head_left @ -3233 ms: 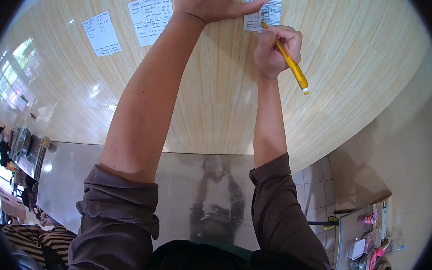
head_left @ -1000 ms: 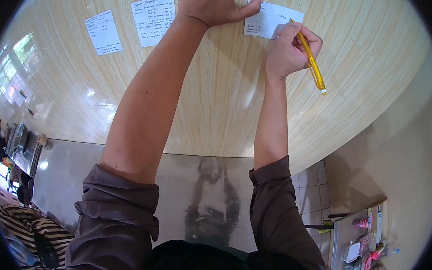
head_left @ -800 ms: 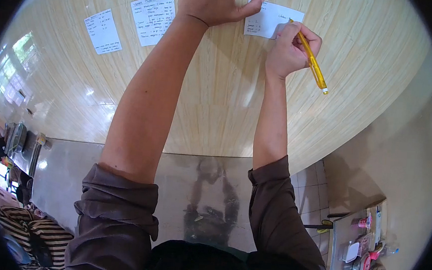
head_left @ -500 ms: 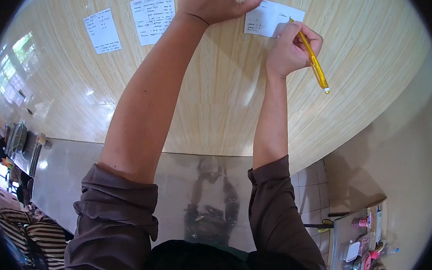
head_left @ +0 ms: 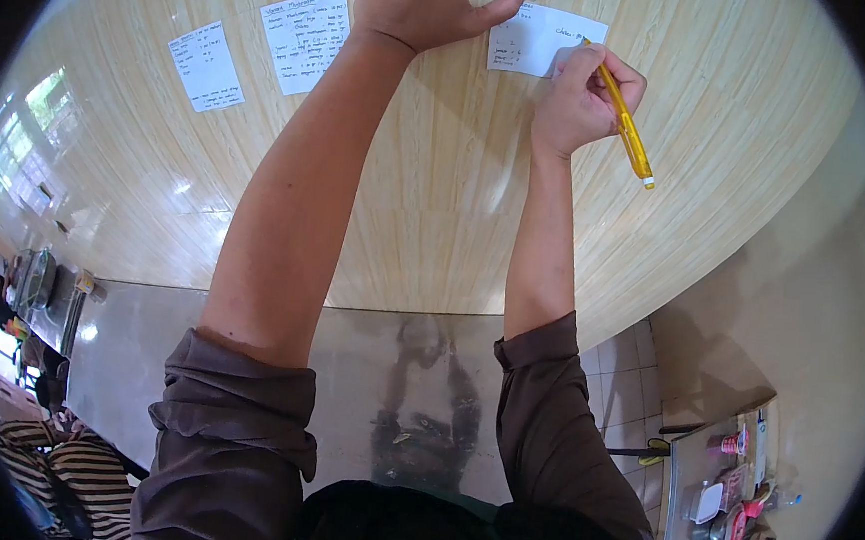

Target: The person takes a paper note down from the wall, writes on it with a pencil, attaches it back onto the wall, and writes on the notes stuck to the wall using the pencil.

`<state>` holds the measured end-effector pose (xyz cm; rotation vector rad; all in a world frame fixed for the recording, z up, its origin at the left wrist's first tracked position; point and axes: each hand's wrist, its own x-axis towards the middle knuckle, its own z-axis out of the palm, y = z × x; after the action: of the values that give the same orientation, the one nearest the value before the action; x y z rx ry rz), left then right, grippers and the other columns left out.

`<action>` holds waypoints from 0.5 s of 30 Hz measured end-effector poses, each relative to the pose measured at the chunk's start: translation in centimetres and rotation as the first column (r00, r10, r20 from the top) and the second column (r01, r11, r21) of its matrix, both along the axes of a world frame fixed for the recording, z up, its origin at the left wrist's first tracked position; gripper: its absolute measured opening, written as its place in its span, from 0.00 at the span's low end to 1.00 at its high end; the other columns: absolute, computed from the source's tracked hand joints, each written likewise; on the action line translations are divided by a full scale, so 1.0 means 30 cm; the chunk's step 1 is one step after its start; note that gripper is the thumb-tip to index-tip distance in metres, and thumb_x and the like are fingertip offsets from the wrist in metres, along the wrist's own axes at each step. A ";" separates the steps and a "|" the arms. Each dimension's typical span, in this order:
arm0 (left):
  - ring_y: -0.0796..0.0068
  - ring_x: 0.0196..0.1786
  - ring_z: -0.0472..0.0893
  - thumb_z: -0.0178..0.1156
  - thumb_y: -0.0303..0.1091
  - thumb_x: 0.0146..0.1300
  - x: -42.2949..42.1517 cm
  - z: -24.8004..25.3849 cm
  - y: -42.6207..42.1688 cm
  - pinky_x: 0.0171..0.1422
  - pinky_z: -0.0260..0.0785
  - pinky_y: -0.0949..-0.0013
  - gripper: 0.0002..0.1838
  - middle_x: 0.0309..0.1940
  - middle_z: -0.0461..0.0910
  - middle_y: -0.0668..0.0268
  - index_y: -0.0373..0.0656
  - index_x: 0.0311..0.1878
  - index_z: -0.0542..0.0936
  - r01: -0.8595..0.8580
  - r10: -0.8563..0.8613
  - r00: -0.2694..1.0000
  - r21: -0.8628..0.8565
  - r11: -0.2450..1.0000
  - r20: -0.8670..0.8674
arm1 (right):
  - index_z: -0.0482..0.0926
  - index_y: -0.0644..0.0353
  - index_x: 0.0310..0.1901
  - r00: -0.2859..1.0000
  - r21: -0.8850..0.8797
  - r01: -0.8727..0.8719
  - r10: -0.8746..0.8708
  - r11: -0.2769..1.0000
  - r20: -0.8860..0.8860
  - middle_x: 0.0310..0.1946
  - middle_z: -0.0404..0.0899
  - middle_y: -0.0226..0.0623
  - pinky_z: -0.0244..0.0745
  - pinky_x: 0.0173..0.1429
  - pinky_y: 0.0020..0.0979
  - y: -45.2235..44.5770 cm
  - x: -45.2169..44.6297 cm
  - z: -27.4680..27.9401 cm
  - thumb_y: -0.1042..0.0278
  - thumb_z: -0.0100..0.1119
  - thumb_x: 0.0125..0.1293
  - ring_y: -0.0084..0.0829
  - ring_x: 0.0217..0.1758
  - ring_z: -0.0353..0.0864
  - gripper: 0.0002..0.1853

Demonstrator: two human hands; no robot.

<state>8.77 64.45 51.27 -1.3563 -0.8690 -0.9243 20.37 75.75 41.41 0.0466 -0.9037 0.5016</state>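
A yellow pen (head_left: 627,133) is pinched in my right hand (head_left: 587,100), its tip on the upper right of a white paper (head_left: 534,38) that bears handwriting. My left hand (head_left: 436,7) lies at the top edge of the view with its thumb stretched to the paper's upper left corner; its other fingers are partly cut off by the frame. Left of that hand is a larger handwritten sheet (head_left: 300,42), partly behind my forearm. Farther left lies a smaller written sheet (head_left: 206,69).
The papers rest on a wood-patterned surface (head_left: 426,219). Below it is a grey metal surface (head_left: 146,350). At the lower right, a side table (head_left: 678,488) holds containers and utensils. Striped cloth (head_left: 92,472) shows at the lower left, below a metal tray (head_left: 39,278).
Since the earliest frame, the right-hand paper shows a wider, mostly blank face, and my right hand has shifted right with the pen. More writing stands near the pen tip. My left hand has barely moved.
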 end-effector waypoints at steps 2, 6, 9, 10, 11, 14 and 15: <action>0.52 0.66 0.69 0.75 0.45 0.45 0.000 -0.002 0.001 0.67 0.60 0.51 0.39 0.63 0.70 0.55 0.43 0.58 0.69 0.002 -0.002 1.000 0.001 1.000 0.000 | 0.66 0.62 0.42 0.999 -0.008 0.033 -0.033 0.999 0.006 0.24 0.76 0.35 0.71 0.27 0.22 -0.001 0.001 0.001 0.78 0.57 0.68 0.20 0.23 0.75 0.09; 0.52 0.66 0.69 0.75 0.45 0.45 0.002 0.003 0.001 0.67 0.60 0.51 0.38 0.63 0.70 0.55 0.42 0.58 0.69 0.002 -0.002 1.000 -0.001 1.000 0.003 | 0.66 0.62 0.41 0.999 -0.007 0.050 -0.050 0.999 -0.005 0.23 0.75 0.35 0.71 0.26 0.21 -0.005 -0.002 0.005 0.78 0.58 0.68 0.21 0.22 0.74 0.09; 0.52 0.66 0.69 0.76 0.45 0.45 0.000 -0.002 0.001 0.67 0.60 0.51 0.38 0.63 0.70 0.55 0.42 0.58 0.69 -0.008 0.008 1.000 0.006 1.000 -0.001 | 0.69 0.63 0.41 0.996 -0.023 -0.086 0.085 0.996 -0.037 0.27 0.75 0.32 0.70 0.30 0.19 -0.023 0.004 0.003 0.77 0.61 0.66 0.18 0.25 0.74 0.09; 0.52 0.66 0.69 0.76 0.45 0.45 -0.001 -0.002 0.003 0.68 0.60 0.51 0.38 0.63 0.70 0.55 0.42 0.58 0.69 -0.013 0.013 1.000 0.010 1.000 -0.006 | 0.70 0.63 0.41 0.989 -0.028 -0.142 0.141 0.989 -0.054 0.29 0.75 0.31 0.70 0.32 0.18 -0.029 0.005 0.003 0.77 0.62 0.66 0.17 0.27 0.73 0.09; 0.52 0.66 0.69 0.76 0.45 0.45 -0.001 -0.002 0.007 0.67 0.60 0.51 0.38 0.63 0.70 0.55 0.42 0.58 0.69 -0.006 0.006 1.000 0.013 1.000 -0.007 | 0.70 0.63 0.41 0.988 -0.027 -0.133 0.131 0.991 -0.076 0.29 0.74 0.31 0.69 0.32 0.18 -0.037 0.004 0.001 0.77 0.62 0.66 0.16 0.27 0.73 0.09; 0.52 0.66 0.69 0.76 0.45 0.45 -0.007 0.002 0.009 0.67 0.60 0.51 0.38 0.63 0.70 0.55 0.42 0.58 0.69 0.001 -0.001 1.000 0.018 1.000 -0.008 | 0.69 0.63 0.41 0.990 -0.039 -0.090 0.085 0.995 -0.112 0.29 0.74 0.31 0.69 0.31 0.18 -0.052 -0.005 0.007 0.77 0.62 0.66 0.16 0.27 0.73 0.09; 0.52 0.66 0.69 0.76 0.45 0.45 -0.003 0.002 0.004 0.67 0.60 0.51 0.38 0.62 0.70 0.55 0.42 0.58 0.69 -0.001 0.001 1.000 0.013 1.000 -0.004 | 0.70 0.62 0.40 0.993 -0.058 -0.061 0.055 0.996 -0.100 0.29 0.74 0.31 0.68 0.31 0.18 -0.051 -0.003 0.009 0.77 0.62 0.66 0.16 0.27 0.72 0.09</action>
<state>8.69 64.55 51.33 -1.3464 -0.8589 -0.9249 20.28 74.23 41.68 0.0415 -0.7917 0.5759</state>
